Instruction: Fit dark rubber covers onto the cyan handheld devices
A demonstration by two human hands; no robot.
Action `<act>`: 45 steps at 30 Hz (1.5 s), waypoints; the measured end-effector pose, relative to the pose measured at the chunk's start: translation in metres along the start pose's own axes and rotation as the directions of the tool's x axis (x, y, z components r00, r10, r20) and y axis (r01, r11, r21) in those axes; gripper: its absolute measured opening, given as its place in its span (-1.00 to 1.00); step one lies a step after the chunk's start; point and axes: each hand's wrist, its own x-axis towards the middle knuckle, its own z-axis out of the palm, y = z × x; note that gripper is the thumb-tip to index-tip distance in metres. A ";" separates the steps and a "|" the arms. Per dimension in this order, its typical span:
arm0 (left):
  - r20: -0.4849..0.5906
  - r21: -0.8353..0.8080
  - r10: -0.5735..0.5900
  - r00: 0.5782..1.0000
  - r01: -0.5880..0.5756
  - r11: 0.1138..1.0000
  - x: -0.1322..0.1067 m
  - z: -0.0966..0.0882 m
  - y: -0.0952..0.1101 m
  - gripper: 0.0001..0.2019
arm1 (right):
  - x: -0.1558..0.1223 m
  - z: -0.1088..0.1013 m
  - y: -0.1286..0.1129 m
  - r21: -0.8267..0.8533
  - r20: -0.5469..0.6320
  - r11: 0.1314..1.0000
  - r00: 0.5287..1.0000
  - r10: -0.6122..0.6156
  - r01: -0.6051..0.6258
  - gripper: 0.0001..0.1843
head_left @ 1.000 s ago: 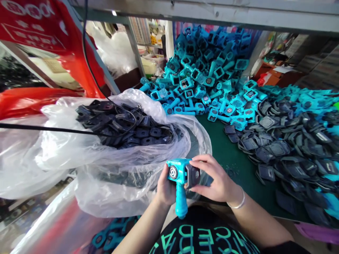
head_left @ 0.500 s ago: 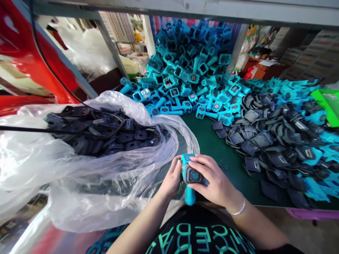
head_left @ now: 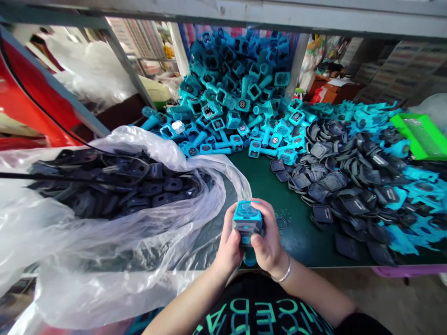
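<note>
Between both hands I hold a teal plastic toy hammer (head_left: 247, 211) with a dark grey cover piece on the side facing me. My left hand (head_left: 229, 242) grips its left side, the thumb against the dark part. On the opposite side my right hand (head_left: 268, 239) wraps round it, thumb pressed near the lower front. The handle shows only partly below the head, near the table's front edge. Right of my hands lies a pile of dark grey covers (head_left: 323, 184). At the back is a big heap of similar teal hammer bodies (head_left: 240, 100).
A clear plastic bag (head_left: 167, 218) with black parts (head_left: 115, 181) spreads over the left of the green table (head_left: 296, 242). A bright green tray (head_left: 422, 139) stands at the right. A metal beam (head_left: 223, 14) crosses above; a black cable (head_left: 42, 109) hangs at left.
The toy hammer has turned so its teal top faces up towards me. My right hand has shifted from across the dark cover to its right side. The view has swung slightly right.
</note>
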 end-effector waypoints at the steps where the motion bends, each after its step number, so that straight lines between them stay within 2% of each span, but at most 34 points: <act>1: -0.015 -0.009 0.004 1.000 -0.004 1.000 0.001 0.001 0.001 -0.25 | 0.001 0.001 -0.001 -0.013 -0.014 1.000 1.000 -0.021 0.021 -0.29; 3: -0.105 -0.054 -0.045 0.993 0.039 0.998 0.003 -0.001 0.004 -0.19 | 0.006 -0.002 0.000 -0.054 0.061 0.997 0.997 -0.053 0.056 -0.24; 5: -0.213 -0.117 -0.168 0.962 0.146 0.982 0.007 -0.010 0.009 -0.22 | 0.020 -0.015 0.010 -0.092 0.244 0.993 0.968 -0.053 0.077 -0.17; 7: -0.229 -0.178 -0.338 0.913 0.302 0.937 0.008 -0.024 0.018 -0.33 | 0.040 -0.037 0.027 -0.224 0.356 0.974 0.933 0.046 0.037 -0.23; 8: -0.200 -0.198 -0.410 0.890 0.373 0.906 0.008 -0.033 0.024 -0.39 | 0.052 -0.050 0.039 -0.324 0.343 0.946 0.931 0.125 -0.007 -0.32; 9: -0.168 -0.212 -0.461 0.871 0.425 0.880 0.007 -0.042 0.030 -0.45 | 0.065 -0.063 0.051 -0.476 0.235 0.874 0.943 0.237 -0.101 -0.47; 10: -0.149 -0.226 -0.491 0.858 0.454 0.862 0.005 -0.050 0.035 -0.50 | 0.076 -0.077 0.063 -0.553 0.119 0.812 0.947 0.297 -0.185 -0.59; 12: -0.157 -0.237 -0.511 0.845 0.470 0.850 -0.001 -0.064 0.044 -0.60 | 0.095 -0.100 0.085 -0.617 -0.061 0.717 0.928 0.367 -0.324 -0.78; 15: -0.210 -0.241 -0.503 0.838 0.454 0.858 -0.014 -0.077 0.049 -0.61 | 0.109 -0.119 0.104 -0.597 -0.179 0.665 0.882 0.435 -0.449 -0.85; 18: -0.200 -0.231 -0.447 0.872 0.401 0.886 -0.022 -0.082 0.043 -0.59 | 0.109 -0.118 0.102 -0.512 -0.199 0.703 0.864 0.462 -0.494 -0.92; 21: -0.141 -0.208 -0.413 0.900 0.381 0.901 -0.017 -0.073 0.038 -0.59 | 0.094 -0.099 0.082 -0.372 -0.111 0.789 0.867 0.485 -0.489 -0.72; 23: -0.141 -0.247 -0.437 0.889 0.395 0.885 -0.005 -0.059 0.040 -0.59 | 0.078 -0.083 0.061 -0.242 0.053 0.845 0.864 0.502 -0.476 -0.62; 25: -0.199 -0.321 -0.487 0.851 0.413 0.852 0.008 -0.040 0.045 -0.63 | 0.061 -0.068 0.037 -0.091 0.249 0.880 0.845 0.473 -0.466 -0.39; 27: -0.229 -0.378 -0.558 0.798 0.456 0.806 0.019 -0.022 0.051 -0.55 | 0.046 -0.056 0.014 -0.024 0.334 0.907 0.852 0.403 -0.420 -0.22; 28: -0.216 -0.399 -0.596 0.773 0.487 0.777 0.021 -0.014 0.052 -0.50 | 0.041 -0.051 0.004 -0.029 0.323 0.933 0.880 0.348 -0.358 -0.23; 30: -0.144 -0.437 -0.646 0.750 0.537 0.721 0.023 -0.004 0.054 -0.42 | 0.037 -0.045 -0.011 -0.071 0.260 0.988 0.954 0.151 -0.137 -0.35; 31: -0.094 -0.459 -0.656 0.749 0.552 0.696 0.022 0.000 0.054 -0.39 | 0.037 -0.043 -0.015 -0.083 0.254 0.997 0.967 0.025 -0.004 -0.37; 33: 0.013 -0.497 -0.657 0.753 0.575 0.649 0.019 0.004 0.053 -0.34 | 0.040 -0.041 -0.020 -0.098 0.293 0.973 0.940 -0.173 0.209 -0.33; 34: 0.060 -0.506 -0.652 0.756 0.586 0.633 0.018 0.005 0.052 -0.31 | 0.042 -0.039 -0.021 -0.109 0.322 0.958 0.921 -0.219 0.266 -0.30; 36: 0.102 -0.500 -0.640 0.762 0.595 0.629 0.015 0.006 0.051 -0.29 | 0.044 -0.037 -0.021 -0.117 0.368 0.946 0.898 -0.241 0.302 -0.27; 38: 0.070 -0.467 -0.642 0.764 0.594 0.655 0.014 0.007 0.049 -0.30 | 0.044 -0.035 -0.020 -0.084 0.378 0.942 0.885 -0.273 0.326 -0.24; 41: -0.115 -0.365 -0.627 0.771 0.554 0.748 0.011 0.003 0.042 -0.38 | 0.039 -0.032 -0.016 -0.069 0.391 0.909 0.850 -0.354 0.411 -0.15; 43: -0.228 -0.259 -0.525 0.820 0.468 0.845 0.006 -0.003 0.036 -0.43 | 0.036 -0.028 -0.012 -0.109 0.415 0.877 0.823 -0.388 0.468 -0.10; 45: -0.239 -0.146 -0.360 0.902 0.333 0.931 -0.002 -0.012 0.031 -0.35 | 0.034 -0.024 -0.009 -0.150 0.418 0.854 0.814 -0.402 0.498 -0.10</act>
